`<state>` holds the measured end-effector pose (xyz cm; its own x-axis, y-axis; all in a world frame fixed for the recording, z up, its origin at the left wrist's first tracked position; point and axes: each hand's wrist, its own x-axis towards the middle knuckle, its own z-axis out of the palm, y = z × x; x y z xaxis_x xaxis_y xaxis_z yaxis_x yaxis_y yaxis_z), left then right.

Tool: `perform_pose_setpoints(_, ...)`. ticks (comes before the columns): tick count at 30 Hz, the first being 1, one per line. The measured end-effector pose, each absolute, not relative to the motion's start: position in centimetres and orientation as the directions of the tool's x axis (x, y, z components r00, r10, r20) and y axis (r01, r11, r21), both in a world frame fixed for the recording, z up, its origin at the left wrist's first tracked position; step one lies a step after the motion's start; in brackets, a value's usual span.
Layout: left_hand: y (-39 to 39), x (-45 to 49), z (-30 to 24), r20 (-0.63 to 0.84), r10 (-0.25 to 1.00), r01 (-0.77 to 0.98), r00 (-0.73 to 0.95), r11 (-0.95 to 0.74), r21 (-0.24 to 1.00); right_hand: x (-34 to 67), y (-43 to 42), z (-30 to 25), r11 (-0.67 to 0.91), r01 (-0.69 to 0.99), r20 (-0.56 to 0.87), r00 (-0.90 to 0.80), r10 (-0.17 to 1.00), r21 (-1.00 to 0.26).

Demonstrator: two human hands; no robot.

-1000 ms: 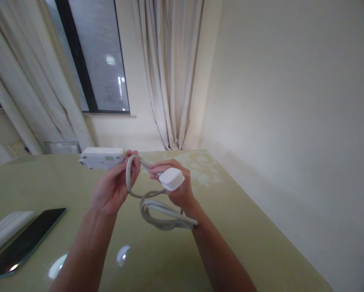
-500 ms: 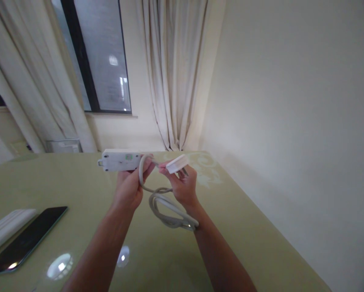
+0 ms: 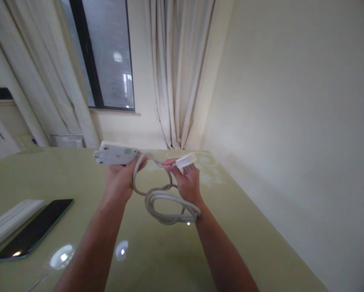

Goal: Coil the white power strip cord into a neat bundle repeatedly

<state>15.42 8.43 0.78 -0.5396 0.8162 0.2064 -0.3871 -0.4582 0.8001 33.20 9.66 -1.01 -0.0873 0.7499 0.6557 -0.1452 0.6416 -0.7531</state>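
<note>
My left hand point(image 3: 121, 178) is closed around the right end of a white power strip point(image 3: 116, 155), which is held up with its underside and a small green label facing me. From that end a grey cord point(image 3: 166, 219) loops down between my hands and hangs in coils against my right wrist. My right hand point(image 3: 186, 178) pinches the cord just behind its white plug point(image 3: 186, 160), with the plug pointing right. The palm side of both hands is mostly hidden.
On the left of the glossy green table point(image 3: 151, 267) lie a black-screened phone point(image 3: 35, 231) and a long white object point(image 3: 13, 221). A thin pale strip point(image 3: 38, 282) shows at the lower left. Curtains point(image 3: 182, 73) and a window point(image 3: 108, 52) stand behind; a wall point(image 3: 291, 121) runs along the right.
My hands have moved apart, the left one leftward with the power strip and the right one slightly rightward with the plug. The cord between them is stretched wider, and the view has shifted slightly.
</note>
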Motion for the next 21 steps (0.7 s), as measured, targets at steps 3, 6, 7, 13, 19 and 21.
perform_pose_setpoints(3,8.8,13.5,0.4,0.159,0.802,-0.413,-0.575,-0.452,0.790,35.4,9.6,-1.5,0.590,-0.101,0.598,-0.115,0.793,-0.801)
perform_pose_setpoints(6,9.0,12.6,-0.2,0.154,0.787,-0.420,-0.597,-0.470,0.777,38.4,9.6,-2.4,0.538,-0.119,0.542,-0.010,0.840,-0.835)
perform_pose_setpoints(7,9.0,12.6,-0.4,0.161,0.789,-0.418,-0.594,-0.473,0.775,39.5,9.4,-2.8,0.524,-0.141,0.524,0.040,0.851,-0.840)
perform_pose_setpoints(13,7.2,15.7,-2.3,0.089,0.866,-0.557,-0.492,-0.391,0.733,43.3,5.8,-4.6,0.406,-0.348,0.345,0.225,0.911,-0.845)
perform_pose_setpoints(19,4.9,18.8,-5.0,-0.092,0.959,-0.814,-0.266,-0.173,0.555,41.2,3.3,-8.5,0.244,-0.530,0.195,0.147,0.970,-0.812)
perform_pose_setpoints(21,4.3,18.9,-5.5,-0.106,0.959,-0.808,-0.264,-0.160,0.566,40.1,3.1,-9.8,0.221,-0.500,0.189,0.113,0.975,-0.837)
